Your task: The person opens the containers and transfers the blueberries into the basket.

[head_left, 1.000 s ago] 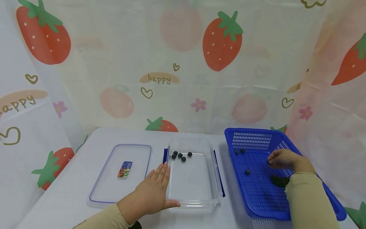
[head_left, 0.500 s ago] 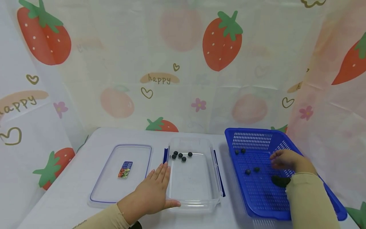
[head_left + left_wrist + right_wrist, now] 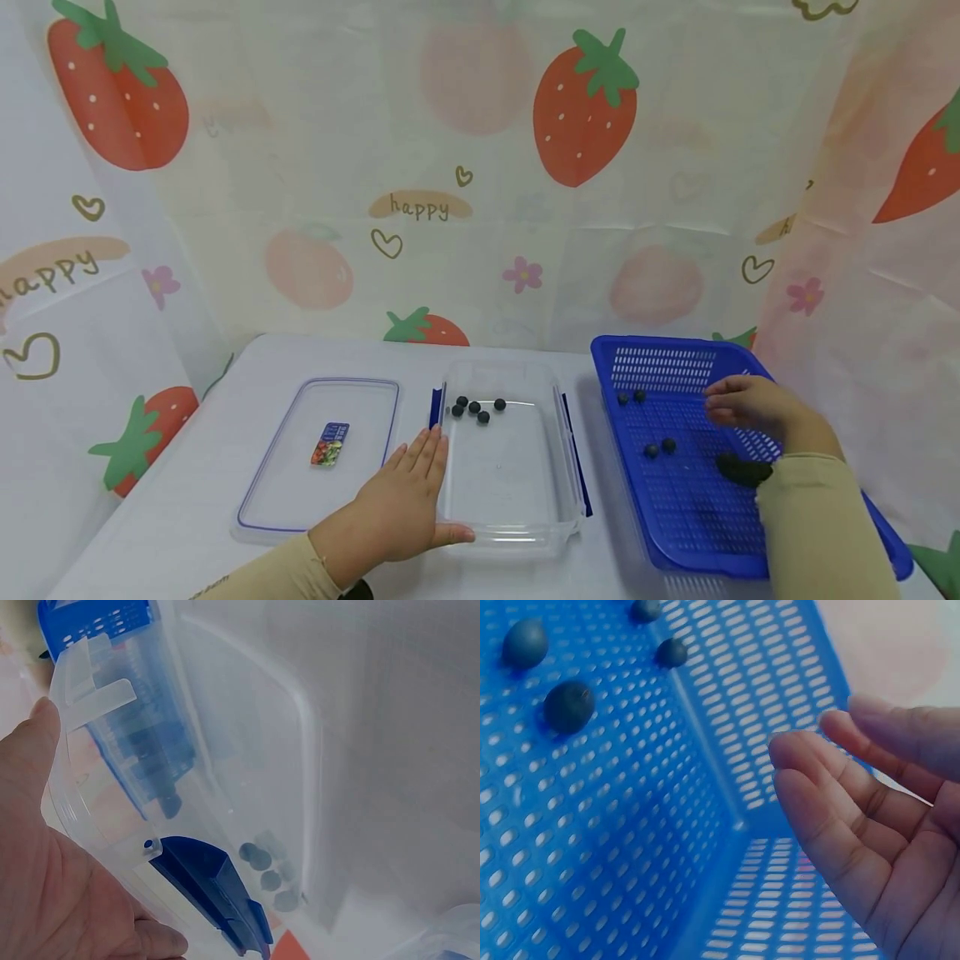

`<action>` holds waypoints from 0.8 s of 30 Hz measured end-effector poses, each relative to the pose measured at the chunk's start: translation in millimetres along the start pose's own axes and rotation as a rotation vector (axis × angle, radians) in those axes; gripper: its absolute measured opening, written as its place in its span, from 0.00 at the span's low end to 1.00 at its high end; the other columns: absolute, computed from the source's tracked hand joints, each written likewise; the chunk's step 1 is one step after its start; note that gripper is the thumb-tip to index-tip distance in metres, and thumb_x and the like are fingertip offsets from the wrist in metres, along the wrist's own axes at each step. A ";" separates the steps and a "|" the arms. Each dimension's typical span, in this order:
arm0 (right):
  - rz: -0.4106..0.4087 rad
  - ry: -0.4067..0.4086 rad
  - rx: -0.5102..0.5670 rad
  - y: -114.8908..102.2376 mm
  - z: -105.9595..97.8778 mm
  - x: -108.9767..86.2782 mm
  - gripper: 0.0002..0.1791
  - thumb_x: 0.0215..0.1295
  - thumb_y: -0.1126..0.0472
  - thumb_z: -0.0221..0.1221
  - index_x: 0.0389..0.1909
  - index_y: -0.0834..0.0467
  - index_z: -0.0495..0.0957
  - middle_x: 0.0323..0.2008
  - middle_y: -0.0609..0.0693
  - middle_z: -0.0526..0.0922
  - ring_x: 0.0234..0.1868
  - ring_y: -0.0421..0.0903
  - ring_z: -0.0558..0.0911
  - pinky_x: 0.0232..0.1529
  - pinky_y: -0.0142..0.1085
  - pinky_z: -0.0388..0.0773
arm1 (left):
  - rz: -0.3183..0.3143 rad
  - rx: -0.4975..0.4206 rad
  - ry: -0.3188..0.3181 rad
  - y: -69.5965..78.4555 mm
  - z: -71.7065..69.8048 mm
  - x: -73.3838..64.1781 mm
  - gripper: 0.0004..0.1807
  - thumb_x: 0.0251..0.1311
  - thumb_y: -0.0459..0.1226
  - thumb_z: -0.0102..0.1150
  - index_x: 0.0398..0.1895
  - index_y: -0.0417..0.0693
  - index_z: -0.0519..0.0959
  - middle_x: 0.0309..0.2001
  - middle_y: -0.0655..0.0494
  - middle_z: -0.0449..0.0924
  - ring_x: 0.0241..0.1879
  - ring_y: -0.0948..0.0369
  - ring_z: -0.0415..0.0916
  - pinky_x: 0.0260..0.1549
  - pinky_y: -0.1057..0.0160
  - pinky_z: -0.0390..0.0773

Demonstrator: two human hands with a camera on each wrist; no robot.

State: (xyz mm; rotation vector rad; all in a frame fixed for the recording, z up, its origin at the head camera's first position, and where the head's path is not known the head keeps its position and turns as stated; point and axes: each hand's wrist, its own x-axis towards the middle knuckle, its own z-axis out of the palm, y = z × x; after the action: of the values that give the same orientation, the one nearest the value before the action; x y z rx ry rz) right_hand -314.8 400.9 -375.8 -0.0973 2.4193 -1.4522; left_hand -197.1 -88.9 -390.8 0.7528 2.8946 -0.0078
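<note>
My left hand (image 3: 397, 504) lies with straight fingers against the left wall of a clear plastic container (image 3: 498, 483), its thumb along the front rim. Several blueberries (image 3: 474, 407) sit at the back left of that container. Over the blue perforated basket (image 3: 701, 512) hovers my right hand (image 3: 765, 408), its fingers loosely bent. Nothing is between its thumb and fingertips in the right wrist view. Inside the basket lie two blueberries close together, one a darker blueberry (image 3: 569, 707) and one a blueberry (image 3: 525, 643) beside it; two more are near the back left wall.
A clear lid (image 3: 273, 500) with a blue seal lies left of the container, bearing a small printed label (image 3: 330, 444). Blue locking flaps, one a left side flap (image 3: 214, 889), hang from the container's sides. Behind the white table (image 3: 405, 358) hangs a strawberry-print curtain (image 3: 480, 250).
My right hand let go of a blueberry in the basket, then rose a little, fingers loosening. That blueberry rolled slightly left, next to another. My left hand stayed in place.
</note>
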 end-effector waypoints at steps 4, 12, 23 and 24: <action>-0.049 -0.008 0.002 -14.7 1.2 0.4 0.20 0.69 0.64 0.47 0.53 0.77 0.61 0.38 0.52 0.79 0.41 0.42 0.81 0.45 0.36 0.77 | 0.002 0.000 0.002 0.0 0.2 0.2 0.60 0.46 0.75 0.33 0.70 0.36 0.47 0.71 0.41 0.42 0.70 0.49 0.37 0.64 0.47 0.49; -0.135 -0.070 0.005 -54.4 16.5 8.8 0.23 0.69 0.65 0.47 0.56 0.78 0.57 0.44 0.56 0.76 0.46 0.43 0.79 0.48 0.35 0.75 | 0.000 0.003 -0.002 0.0 1.4 0.3 0.59 0.47 0.74 0.34 0.70 0.36 0.47 0.71 0.41 0.43 0.70 0.49 0.38 0.64 0.47 0.49; -0.195 -0.110 -0.050 -106.3 67.3 37.3 0.21 0.67 0.65 0.51 0.53 0.76 0.63 0.49 0.68 0.72 0.47 0.50 0.79 0.46 0.38 0.77 | 0.008 0.015 0.012 -1.2 2.4 1.1 0.61 0.45 0.76 0.30 0.70 0.36 0.47 0.71 0.41 0.43 0.70 0.49 0.38 0.63 0.47 0.50; -0.196 -0.114 -0.050 -110.2 72.8 40.4 0.21 0.66 0.64 0.52 0.53 0.76 0.64 0.49 0.68 0.72 0.46 0.51 0.79 0.45 0.37 0.77 | 0.008 0.015 0.013 -1.2 2.6 1.2 0.61 0.46 0.76 0.31 0.70 0.36 0.47 0.71 0.41 0.42 0.70 0.49 0.38 0.64 0.47 0.50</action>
State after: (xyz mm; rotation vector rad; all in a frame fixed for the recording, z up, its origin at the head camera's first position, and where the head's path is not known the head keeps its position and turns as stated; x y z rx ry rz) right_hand -342.4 277.2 -321.0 -0.4277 2.4083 -1.4236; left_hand -198.4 -89.5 -393.6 0.7697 2.9068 -0.0237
